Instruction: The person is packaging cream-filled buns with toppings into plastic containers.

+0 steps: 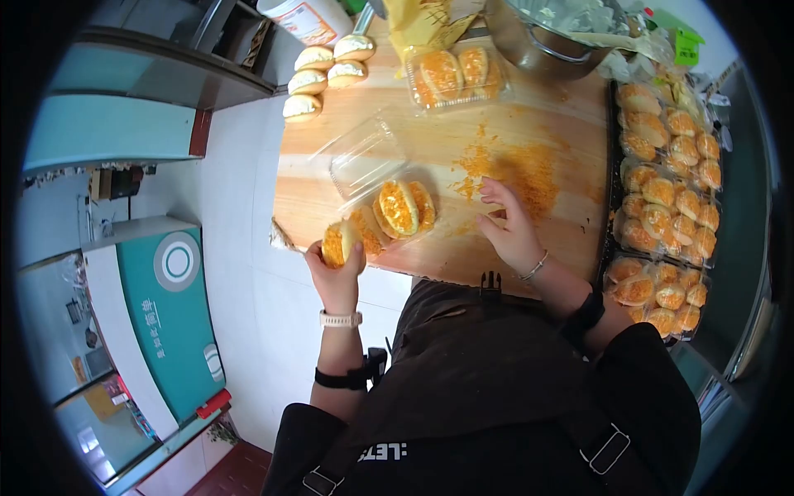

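Observation:
My left hand [335, 271] is shut on a bun coated in orange floss [337, 242], held at the near-left edge of the wooden board [562, 107]. Right beside it lies an open clear plastic box [364, 157] with two coated buns [401, 207] in it. My right hand [509, 225] rests on the board with fingers loosely apart and nothing in it. Its fingertips are at a scatter of orange floss crumbs [517, 168].
A closed clear box of coated buns [453, 76] sits further back. Several plain cream-filled buns [318, 70] lie at the board's far left, and a metal bowl [538, 45] stands at the back. A dark tray [614, 157] with several packed boxes runs along the right.

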A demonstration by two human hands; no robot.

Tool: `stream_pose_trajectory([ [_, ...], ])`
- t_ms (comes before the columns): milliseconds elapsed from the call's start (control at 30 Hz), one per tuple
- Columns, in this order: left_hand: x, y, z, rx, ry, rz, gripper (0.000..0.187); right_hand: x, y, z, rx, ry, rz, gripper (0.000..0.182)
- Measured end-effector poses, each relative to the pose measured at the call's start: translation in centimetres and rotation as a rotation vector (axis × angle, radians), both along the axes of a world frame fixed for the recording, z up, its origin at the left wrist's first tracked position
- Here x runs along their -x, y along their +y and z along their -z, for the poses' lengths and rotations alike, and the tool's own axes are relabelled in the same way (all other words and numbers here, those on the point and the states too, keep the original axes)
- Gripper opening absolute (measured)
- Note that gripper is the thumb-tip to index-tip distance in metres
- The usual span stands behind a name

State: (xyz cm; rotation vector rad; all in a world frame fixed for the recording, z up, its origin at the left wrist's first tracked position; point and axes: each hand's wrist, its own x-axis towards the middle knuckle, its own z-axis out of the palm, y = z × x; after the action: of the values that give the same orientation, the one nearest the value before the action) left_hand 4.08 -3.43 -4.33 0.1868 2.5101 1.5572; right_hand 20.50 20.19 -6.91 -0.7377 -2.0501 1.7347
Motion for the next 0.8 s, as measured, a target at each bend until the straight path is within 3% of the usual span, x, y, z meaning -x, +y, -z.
stream_pose_trajectory([
  [100,0.5,2.3,0.9,0.233,0.088,-0.087,0.063,2.0,-0.6,0.5,-0.030,-0.062,-0.023,0.053],
  [167,-0.1,4.7,0.3,0.597,0.176,-0.098,0.072,3.4,-0.9,0.4,-0.041,-0.086,-0.040,0.052],
  [333,-1.0,5.7,0.3,0.733,0.112,-0.046,0.067,6.3,-0.7,0.8,-0.085,-0.072,-0.066,0.048],
  [467,2.2,2.7,0.9,0.548,0.105,-0.130,0.055,10.2,0.0,3.1,0.011,-0.089,-0.028,0.045],
  [567,8.1,0.0,3.8,-0.120,-0.162,-0.223,0.062,14.5,1.0,4.1,0.053,-0.163,-0.054,0.047],
  [633,10.9,0.2,4.4,-0.295,-0.402,-0.176,0.066,17.4,1.3,3.1,0.141,-0.251,-0.125,0.050],
  [667,11.9,0.5,4.6,-0.386,-0.520,-0.149,0.068,18.8,1.3,3.5,0.165,-0.208,-0.085,0.051],
  [800,12.2,1.9,1.0,-0.555,-0.552,-0.144,0.060,19.6,1.0,2.5,0.310,0.023,0.010,0.049],
])
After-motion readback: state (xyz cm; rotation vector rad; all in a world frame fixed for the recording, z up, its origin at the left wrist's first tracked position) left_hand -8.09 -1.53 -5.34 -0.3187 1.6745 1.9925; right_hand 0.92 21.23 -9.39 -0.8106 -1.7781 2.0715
